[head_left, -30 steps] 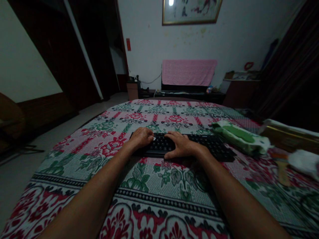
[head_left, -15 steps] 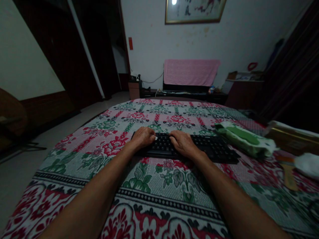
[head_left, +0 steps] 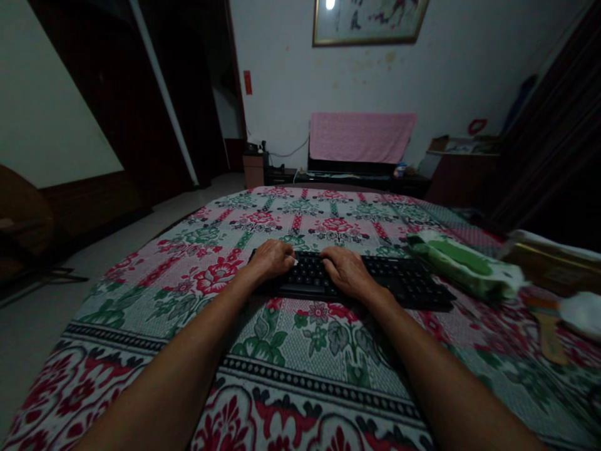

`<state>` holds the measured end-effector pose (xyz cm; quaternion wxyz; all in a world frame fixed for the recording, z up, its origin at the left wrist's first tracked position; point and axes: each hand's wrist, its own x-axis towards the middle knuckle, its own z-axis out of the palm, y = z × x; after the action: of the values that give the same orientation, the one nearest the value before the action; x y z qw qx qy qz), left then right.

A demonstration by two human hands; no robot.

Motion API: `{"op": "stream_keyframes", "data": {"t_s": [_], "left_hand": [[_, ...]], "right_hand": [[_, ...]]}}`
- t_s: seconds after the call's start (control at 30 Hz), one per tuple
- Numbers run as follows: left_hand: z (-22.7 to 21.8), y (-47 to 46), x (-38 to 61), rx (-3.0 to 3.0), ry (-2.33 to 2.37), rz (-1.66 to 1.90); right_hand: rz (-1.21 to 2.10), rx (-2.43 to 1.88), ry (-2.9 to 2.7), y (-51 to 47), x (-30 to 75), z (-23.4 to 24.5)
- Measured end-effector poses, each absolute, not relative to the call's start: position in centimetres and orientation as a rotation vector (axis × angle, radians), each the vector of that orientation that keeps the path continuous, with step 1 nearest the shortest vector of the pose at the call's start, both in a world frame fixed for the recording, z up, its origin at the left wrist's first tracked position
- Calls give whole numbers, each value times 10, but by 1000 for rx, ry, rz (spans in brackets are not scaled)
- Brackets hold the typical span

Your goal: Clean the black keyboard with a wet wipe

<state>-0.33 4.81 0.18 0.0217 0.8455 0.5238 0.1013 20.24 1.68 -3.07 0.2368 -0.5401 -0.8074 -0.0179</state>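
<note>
A black keyboard point(head_left: 404, 283) lies across a bed with a red, green and white floral cover point(head_left: 300, 351). My left hand point(head_left: 271, 259) rests on the keyboard's left end, its fingers curled in, with a small white bit showing at the fingertips. To its right, my right hand point(head_left: 345, 270) lies palm down on the keys with the fingers bent over them and nothing in it. Both forearms stretch over the cover toward the keyboard.
A green and white soft pack point(head_left: 464, 264) lies beside the keyboard's right end. Further right are a gold-edged box point(head_left: 549, 266), a wooden-handled brush point(head_left: 547, 329) and a white object point(head_left: 582, 313). A pink cloth point(head_left: 361, 136) covers a low unit at the wall; bare floor lies left.
My right hand's thumb has drawn in and its fingers have bent closer over the keys. The view has shifted slightly left. My left hand stays where it was.
</note>
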Motion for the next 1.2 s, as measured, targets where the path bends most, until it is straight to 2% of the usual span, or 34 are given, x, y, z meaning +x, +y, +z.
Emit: {"op": "stream_keyframes", "data": {"t_s": [0.27, 0.47, 0.73, 0.93, 1.2], "left_hand": [[-1, 49, -1, 2671, 1479, 348], [-2, 50, -3, 2659, 1652, 346], [4, 48, -1, 2662, 1655, 277], [15, 48, -11, 2583, 1474, 138], [14, 45, -6, 2594, 1445, 183]], "right_hand": [[-48, -1506, -2211, 18, 202, -31], [-56, -1497, -2210, 17, 202, -32], [-54, -1509, -2213, 15, 202, -29], [-41, -1505, -2203, 17, 202, -31], [-51, -1504, -2193, 18, 202, -32]]}}
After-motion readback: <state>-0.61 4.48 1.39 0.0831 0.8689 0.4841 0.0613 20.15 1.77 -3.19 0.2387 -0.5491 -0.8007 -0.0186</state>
